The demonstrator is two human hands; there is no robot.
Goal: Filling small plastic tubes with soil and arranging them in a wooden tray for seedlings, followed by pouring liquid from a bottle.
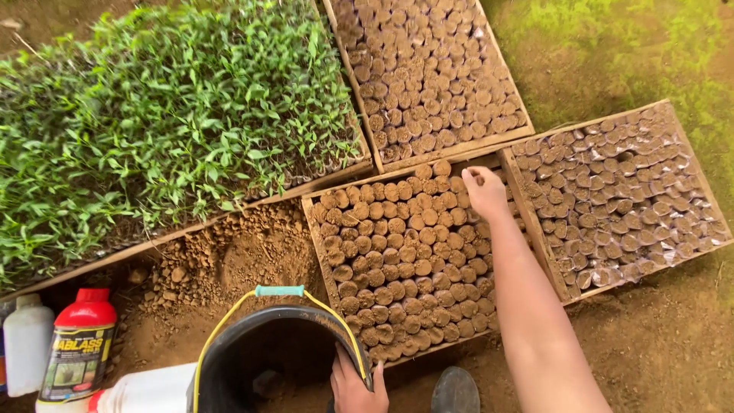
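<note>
Soil plugs (397, 252) — round brown cylinders packed side by side — fill the wooden tray (315, 229) lying on the dirt ground directly ahead in the head view. Total trays visible: four. Three hold bare soil plugs: the centre tray, a second tray (501, 53) behind it, and a third tray (692, 164) to the right, tilted in plan. The fourth tray (46, 279), at left, carries dense green seedlings (168, 115).

Right hand (485, 191): extended over the far right corner of the centre tray, fingers curled downward onto the plugs; whether it grips anything cannot be told. Left hand (358, 386): closed on the rim of one black bucket (229, 359), which has a yellow bail with a teal grip and stands at the bottom edge, just beside the centre tray.

Containers at lower left — three: one red-capped bottle (79, 344), one white jug (27, 344), one white container (149, 390) lying down. One dark shoe tip (455, 390) sits near the bucket.
</note>
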